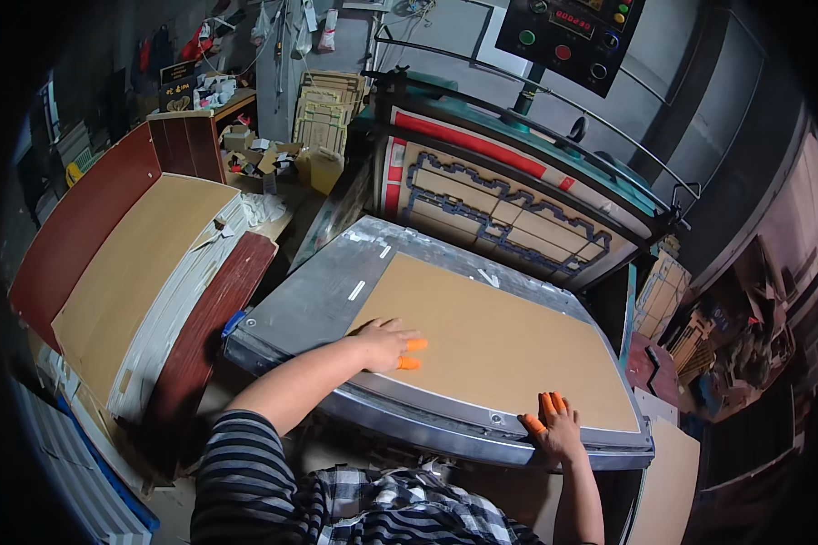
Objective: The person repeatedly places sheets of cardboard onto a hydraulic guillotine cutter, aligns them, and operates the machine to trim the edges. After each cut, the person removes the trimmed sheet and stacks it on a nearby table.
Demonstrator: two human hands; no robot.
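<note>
A large tan cardboard sheet point(491, 341) lies flat on the grey metal bed point(314, 291) of a die-cutting press. My left hand point(389, 347) rests with spread fingers on the sheet's left part, orange covers on two of its fingertips. At the sheet's near right edge, my right hand point(554, 423) touches the board with fingers apart, also wearing orange finger covers. Neither hand grips anything. Behind the bed, the tilted upper plate carries a die board point(509, 218) with dark foam-lined cutting outlines.
On the left stands a stack of cardboard sheets point(145, 245) between dark red boards point(82, 232). A control panel point(568, 41) with coloured buttons hangs above the press. More tan board point(671, 481) leans beside the bed's right end. Cartons and clutter point(268, 159) fill the back left.
</note>
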